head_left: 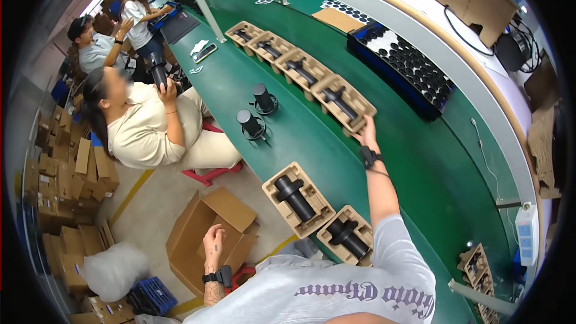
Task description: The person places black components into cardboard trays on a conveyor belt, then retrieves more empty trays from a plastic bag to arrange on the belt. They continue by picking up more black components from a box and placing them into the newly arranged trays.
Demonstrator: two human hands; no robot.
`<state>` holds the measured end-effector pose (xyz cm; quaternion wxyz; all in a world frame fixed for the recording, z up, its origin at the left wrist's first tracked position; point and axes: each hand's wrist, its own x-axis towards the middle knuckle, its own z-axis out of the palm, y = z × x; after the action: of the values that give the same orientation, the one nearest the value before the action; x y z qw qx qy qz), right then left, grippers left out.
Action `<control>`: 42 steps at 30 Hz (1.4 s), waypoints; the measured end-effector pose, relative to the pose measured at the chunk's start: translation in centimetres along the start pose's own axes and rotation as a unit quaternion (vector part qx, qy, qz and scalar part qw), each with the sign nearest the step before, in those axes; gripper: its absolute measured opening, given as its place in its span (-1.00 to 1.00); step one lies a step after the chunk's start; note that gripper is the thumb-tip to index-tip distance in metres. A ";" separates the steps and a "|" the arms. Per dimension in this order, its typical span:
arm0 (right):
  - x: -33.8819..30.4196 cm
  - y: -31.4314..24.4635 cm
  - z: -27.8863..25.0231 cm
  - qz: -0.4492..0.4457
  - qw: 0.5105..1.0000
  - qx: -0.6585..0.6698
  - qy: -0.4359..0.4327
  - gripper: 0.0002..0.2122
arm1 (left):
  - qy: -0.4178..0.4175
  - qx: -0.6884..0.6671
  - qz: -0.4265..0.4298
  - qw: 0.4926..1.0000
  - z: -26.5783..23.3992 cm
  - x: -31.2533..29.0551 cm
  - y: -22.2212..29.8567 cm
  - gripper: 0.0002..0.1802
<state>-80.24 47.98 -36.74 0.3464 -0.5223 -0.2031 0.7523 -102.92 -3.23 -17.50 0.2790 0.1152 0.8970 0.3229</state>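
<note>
My right hand (367,134) reaches out over the green bench and grips the near end of a brown moulded-pulp tray (371,112). A black cylindrical part (341,104) lies in that tray, the nearest of several similar loaded trays in a row. My left hand (214,242) hangs off the bench beside an open cardboard box (231,207), fingers loosely bent and apart, holding nothing. Closer to me on the bench edge sit two more pulp trays, each with a black flanged cylinder (295,199) (348,238) in it.
Two black cylinders on round bases (260,99) (247,123) stand mid-bench, with a phone (205,53) farther off. A blue crate (396,69) of black round pieces lies to the right. A seated person (150,120) holds a black device on the left. Cartons (72,174) are stacked behind.
</note>
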 end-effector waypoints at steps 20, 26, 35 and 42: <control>-53.9 -14.3 -20.0 -0.162 0.914 -0.328 0.178 -0.57 | -0.398 0.372 0.449 0.708 22.8 -4.7 10.8 -0.50; -57.6 8.7 -37.7 -0.170 0.739 -0.288 0.585 -0.64 | -0.383 0.399 0.468 0.689 23.6 -6.2 10.1 -0.46; -52.5 16.2 -33.8 0.036 0.632 -0.446 0.633 -0.44 | -0.345 0.419 0.539 0.645 26.1 -5.2 9.0 -0.62; -51.7 12.1 -32.8 0.002 0.498 -0.608 0.618 -0.82 | -0.341 0.411 0.576 0.619 26.6 -4.6 9.3 -0.58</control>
<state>-42.45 0.05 -23.65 -0.0205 -0.9362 -0.3436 -0.0708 -83.56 15.81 -26.48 0.2453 0.8131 0.5258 -0.0470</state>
